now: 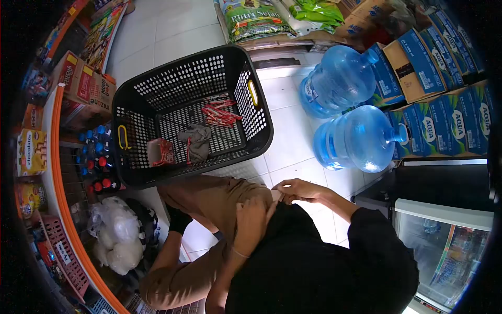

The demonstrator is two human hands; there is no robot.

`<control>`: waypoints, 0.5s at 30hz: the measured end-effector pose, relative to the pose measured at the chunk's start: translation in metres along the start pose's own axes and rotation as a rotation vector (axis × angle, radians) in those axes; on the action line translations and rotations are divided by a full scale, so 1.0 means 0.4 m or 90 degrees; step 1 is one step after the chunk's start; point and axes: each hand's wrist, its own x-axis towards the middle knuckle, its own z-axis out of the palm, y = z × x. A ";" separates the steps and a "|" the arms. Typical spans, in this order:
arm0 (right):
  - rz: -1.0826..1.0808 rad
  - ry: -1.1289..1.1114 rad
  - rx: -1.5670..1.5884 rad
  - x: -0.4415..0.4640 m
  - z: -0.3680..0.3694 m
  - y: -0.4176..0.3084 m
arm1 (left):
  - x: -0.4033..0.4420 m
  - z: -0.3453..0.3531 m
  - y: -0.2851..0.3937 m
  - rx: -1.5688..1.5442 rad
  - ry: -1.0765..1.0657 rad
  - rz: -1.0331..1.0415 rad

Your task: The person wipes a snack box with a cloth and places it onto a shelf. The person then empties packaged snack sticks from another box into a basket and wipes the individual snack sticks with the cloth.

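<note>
My right hand (pixel 299 190) reaches in from the right, its thumb and fingers pinched on a small pale piece (pixel 275 195) above my lap. Just left of it, my left hand (pixel 251 220) rests on the brown trousers (pixel 209 201), fingers spread and fingertips close to the piece. A black perforated basket (pixel 193 99) stands on the floor beyond my legs. Inside it are red and white packets (pixel 220 113), a grey crumpled cloth (pixel 197 142) and a small open box with red sides (pixel 160 152).
Two large blue water bottles (pixel 342 78) (pixel 358 138) stand right of the basket, beside blue cartons (pixel 429 123). An orange-edged shelf (pixel 65 193) runs along the left. White plastic bags (pixel 117 235) lie near my foot. A glass-door fridge (pixel 444 256) is at the lower right.
</note>
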 end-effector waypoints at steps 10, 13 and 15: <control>-0.143 0.285 -0.007 -0.053 0.124 0.019 | -0.010 -0.010 0.030 -0.024 -0.079 -0.050; -0.192 0.406 0.059 -0.061 0.163 0.074 | -0.017 0.014 0.041 -0.042 -0.096 -0.041; -0.212 0.432 0.060 -0.021 0.172 0.088 | -0.020 0.050 0.027 -0.054 -0.076 -0.026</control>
